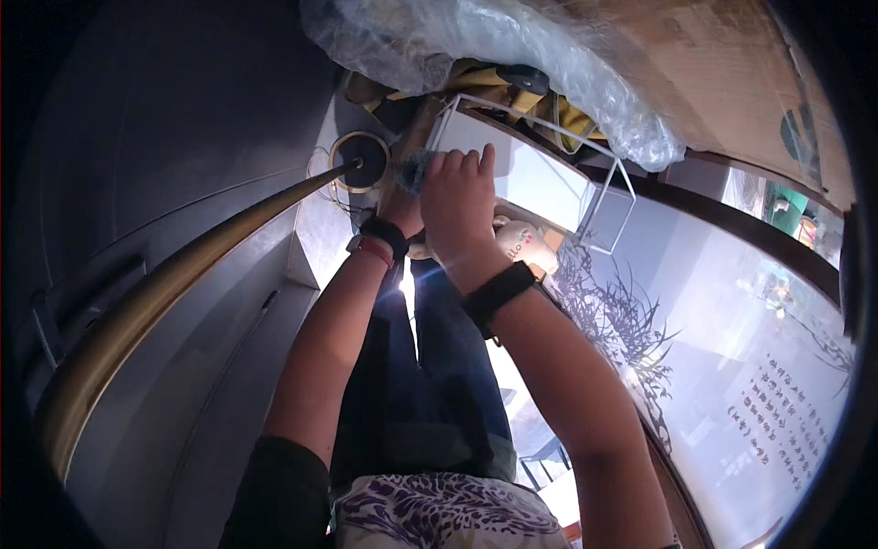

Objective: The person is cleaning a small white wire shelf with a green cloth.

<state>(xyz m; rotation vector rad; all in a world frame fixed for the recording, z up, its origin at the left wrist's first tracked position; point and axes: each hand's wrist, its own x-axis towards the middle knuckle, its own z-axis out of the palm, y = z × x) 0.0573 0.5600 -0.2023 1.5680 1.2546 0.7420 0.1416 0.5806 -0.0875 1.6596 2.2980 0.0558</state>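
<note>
My right hand (pixel 458 200) is raised before me, its back up, fingers curled and little finger sticking out. At its index-finger side a fuzzy grey-green pad (pixel 413 171) shows, and the hand seems closed on it. My left hand (pixel 402 211) is beside and partly behind the right one, close under the pad. Its fingers are mostly hidden, so its hold cannot be made out. Just beyond both hands runs a brown wooden post or rail (pixel 420 130). To the right of my right hand is a cream plush or ceramic figure (pixel 523 241) with a red print.
A white wire frame (pixel 610 206) stands over a white panel (pixel 538 175). Clear plastic wrap (pixel 583 75) hangs above, beside a cardboard box (pixel 713 75). A brass-coloured bar (pixel 206 254) crosses at left. The glass surface (pixel 720 343) at right bears plant drawings and writing.
</note>
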